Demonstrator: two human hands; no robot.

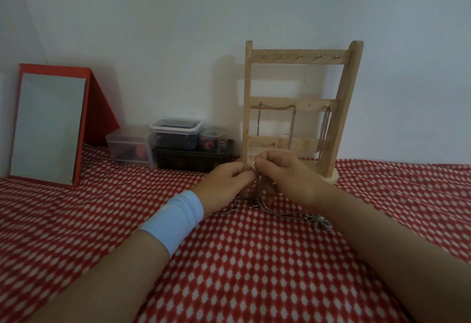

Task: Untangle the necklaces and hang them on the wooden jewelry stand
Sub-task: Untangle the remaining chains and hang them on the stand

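A tangle of silver necklaces (257,201) hangs from between my two hands down onto the red-and-white patterned cloth. My left hand (225,181) and my right hand (283,172) meet fingertip to fingertip and both pinch the chains. A leaf-shaped silver pendant (321,223) lies on the cloth just under my right forearm. Right behind my hands stands the wooden jewelry stand (299,103). Silver chains (291,126) hang from its middle rail, one more at its right side (323,131). The hooks on its top rail are bare.
A red-framed mirror (48,126) leans against the wall at the left. Clear plastic boxes (175,131), a small round jar (212,137) and a dark box (193,159) sit between mirror and stand. The patterned cloth (242,271) covers the whole surface.
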